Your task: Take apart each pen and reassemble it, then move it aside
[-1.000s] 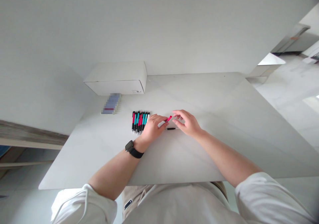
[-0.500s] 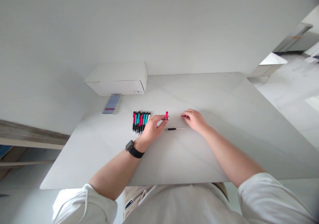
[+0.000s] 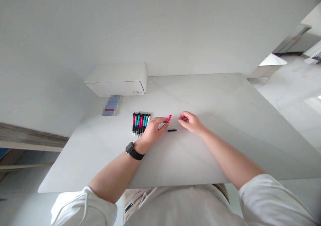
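My left hand point(image 3: 154, 129) is closed, pinching a pink pen barrel point(image 3: 169, 118) between thumb and fingertips, its upper end tilted to the right. To its right, my right hand point(image 3: 191, 122) hovers with thumb and forefinger drawn together; whatever they hold, if anything, is too small to make out. The two hands are a short gap apart. Below that gap a pen refill with a black grip point(image 3: 172, 130) lies flat on the table, its thin end reaching toward my right hand. Several pink, teal and white pens point(image 3: 139, 123) lie side by side left of my left hand.
A long white box point(image 3: 115, 88) stands against the wall at the back left of the white table point(image 3: 200, 159). In front of the box lies a blurred bluish packet point(image 3: 112, 105). The table's front edge runs close to my body.
The pink barrel has tipped from upright to leaning right in my left hand. My right hand has moved a little left, closer to it. The loose pens and refill lie as before.
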Tool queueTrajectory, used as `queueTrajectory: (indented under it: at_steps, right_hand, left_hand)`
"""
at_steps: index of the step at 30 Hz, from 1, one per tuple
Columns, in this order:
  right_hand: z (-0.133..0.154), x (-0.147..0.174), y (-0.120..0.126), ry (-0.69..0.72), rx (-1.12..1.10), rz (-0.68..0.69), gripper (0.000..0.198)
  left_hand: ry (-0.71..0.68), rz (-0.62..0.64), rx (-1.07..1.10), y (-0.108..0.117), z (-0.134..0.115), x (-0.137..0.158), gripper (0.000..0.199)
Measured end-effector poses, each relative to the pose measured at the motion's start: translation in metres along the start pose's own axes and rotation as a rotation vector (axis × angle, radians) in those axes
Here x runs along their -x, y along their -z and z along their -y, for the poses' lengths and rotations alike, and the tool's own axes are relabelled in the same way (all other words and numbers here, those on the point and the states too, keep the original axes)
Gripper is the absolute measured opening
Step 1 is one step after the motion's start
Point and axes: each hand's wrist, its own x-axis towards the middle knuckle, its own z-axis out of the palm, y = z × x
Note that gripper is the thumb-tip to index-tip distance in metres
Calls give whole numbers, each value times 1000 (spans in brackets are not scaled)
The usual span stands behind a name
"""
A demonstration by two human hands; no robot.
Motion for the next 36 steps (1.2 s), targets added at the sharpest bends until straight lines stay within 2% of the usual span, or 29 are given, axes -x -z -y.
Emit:
queueTrajectory:
  at_steps: [5, 9, 12, 17, 24, 36]
  right_hand:
    - [1, 0, -1, -1, -19, -6, 11]
    - [-1, -2, 1, -36, -36, -16, 18]
    - [1, -2, 1, -52, -144, -23, 21]
    - [13, 2, -3, 17, -316, -68, 29]
    - [15, 3, -10, 8, -289, -115, 36]
    - [21, 5, -11, 123, -153, -98, 23]
  left_hand:
    - [1, 3, -8, -1, 1, 0, 21]
    - [-6, 11, -15, 0, 0, 0, 21]
    - [-9, 14, -18, 0, 0, 0, 21]
    - [-24, 25, -13, 0, -1, 0, 20]
    - [-51, 36, 8, 1, -4, -1, 22]
    - [-66, 44, 13, 1, -5, -2, 21]
